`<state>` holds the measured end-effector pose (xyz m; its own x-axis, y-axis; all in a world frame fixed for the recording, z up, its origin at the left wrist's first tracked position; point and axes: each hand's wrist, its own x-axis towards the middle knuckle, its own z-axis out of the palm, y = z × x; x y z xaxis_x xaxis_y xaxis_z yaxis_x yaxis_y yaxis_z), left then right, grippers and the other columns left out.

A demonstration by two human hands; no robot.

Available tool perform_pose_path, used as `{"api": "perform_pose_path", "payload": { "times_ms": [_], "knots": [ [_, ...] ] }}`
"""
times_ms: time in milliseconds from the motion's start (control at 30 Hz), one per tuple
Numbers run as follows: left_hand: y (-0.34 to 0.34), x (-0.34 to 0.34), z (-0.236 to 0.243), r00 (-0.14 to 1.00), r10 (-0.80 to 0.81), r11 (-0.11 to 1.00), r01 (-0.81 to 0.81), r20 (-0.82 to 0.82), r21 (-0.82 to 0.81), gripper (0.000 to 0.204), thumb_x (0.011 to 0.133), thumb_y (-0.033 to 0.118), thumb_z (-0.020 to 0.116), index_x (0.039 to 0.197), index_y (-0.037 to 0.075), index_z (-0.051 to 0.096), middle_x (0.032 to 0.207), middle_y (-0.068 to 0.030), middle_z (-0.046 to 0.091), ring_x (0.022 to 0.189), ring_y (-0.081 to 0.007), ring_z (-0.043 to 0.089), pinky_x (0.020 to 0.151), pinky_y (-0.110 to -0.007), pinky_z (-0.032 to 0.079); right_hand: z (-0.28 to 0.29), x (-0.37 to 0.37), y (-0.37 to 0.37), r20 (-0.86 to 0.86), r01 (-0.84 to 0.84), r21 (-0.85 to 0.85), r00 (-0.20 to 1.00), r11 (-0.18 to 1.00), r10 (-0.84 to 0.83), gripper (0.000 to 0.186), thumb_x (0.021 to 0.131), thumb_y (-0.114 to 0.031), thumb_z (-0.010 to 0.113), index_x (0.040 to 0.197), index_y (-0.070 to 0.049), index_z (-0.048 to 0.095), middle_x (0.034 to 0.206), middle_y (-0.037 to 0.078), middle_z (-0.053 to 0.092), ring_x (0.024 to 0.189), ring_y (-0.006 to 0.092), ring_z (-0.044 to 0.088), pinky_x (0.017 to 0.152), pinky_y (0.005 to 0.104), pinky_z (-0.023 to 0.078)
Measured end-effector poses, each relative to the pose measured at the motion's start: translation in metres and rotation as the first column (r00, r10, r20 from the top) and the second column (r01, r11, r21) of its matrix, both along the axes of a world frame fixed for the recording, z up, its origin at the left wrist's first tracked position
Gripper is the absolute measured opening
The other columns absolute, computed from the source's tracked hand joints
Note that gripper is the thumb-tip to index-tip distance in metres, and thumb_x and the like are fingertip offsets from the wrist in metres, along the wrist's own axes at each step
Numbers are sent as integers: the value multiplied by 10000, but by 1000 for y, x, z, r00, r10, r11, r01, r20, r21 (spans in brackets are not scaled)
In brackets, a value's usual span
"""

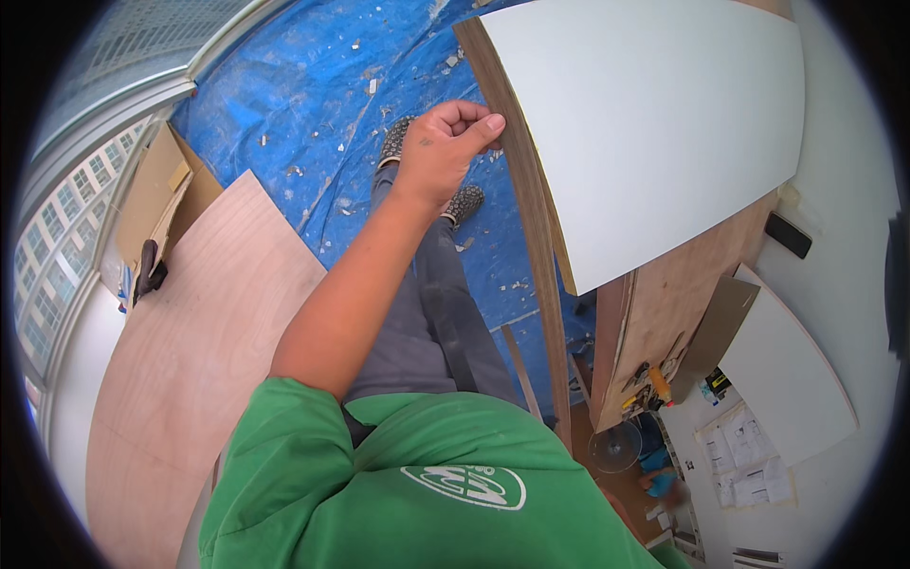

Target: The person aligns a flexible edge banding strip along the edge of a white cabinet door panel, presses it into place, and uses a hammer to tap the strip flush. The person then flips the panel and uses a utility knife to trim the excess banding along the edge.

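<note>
The brown wood-grain strip (538, 228) lies at the left edge of the white panel (654, 123). The left hand (441, 152) pinches it narrowly between thumb and finger; 1 light, steady hold should limit twisting. Its long axis runs near to far, the far end leaning left. The right hand is out of view.

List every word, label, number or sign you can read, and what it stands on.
Green shirt: white lettering in an oval emblem; I don't copy printed words.
Paper sheets at lower right: printing too small to read.
Yellow-and-black object: any markings too small to read.
Brown strip, white panel: no lettering visible.
</note>
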<state>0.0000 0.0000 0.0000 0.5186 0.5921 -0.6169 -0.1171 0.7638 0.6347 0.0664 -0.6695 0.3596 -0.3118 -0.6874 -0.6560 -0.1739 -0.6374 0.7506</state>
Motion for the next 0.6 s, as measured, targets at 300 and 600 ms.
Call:
{"api": "perform_pose_path", "payload": {
  "times_ms": [300,600],
  "knots": [
    [-1,3,-1,1000,14,1000,-14,-14,12,212,921,188,764,1005,4,699,903,-93,737,833,-165,687,803,-314,536,-5,2,6,14,-35,-2,999,999,35,643,928,-586,670,1364,-114,641,1249,20,677,1120,173,569,975,371,449],
    [-2,3,-6,1000,10,1000,-10,-12,29,214,920,189,766,998,0,703,908,-99,741,837,-169,692,804,-316,542,-6,11,33,23,-8,-29,1000,1000,9,623,921,-563,695,1354,-118,650,1225,13,680,1105,165,568,951,363,451]
  ]
}}
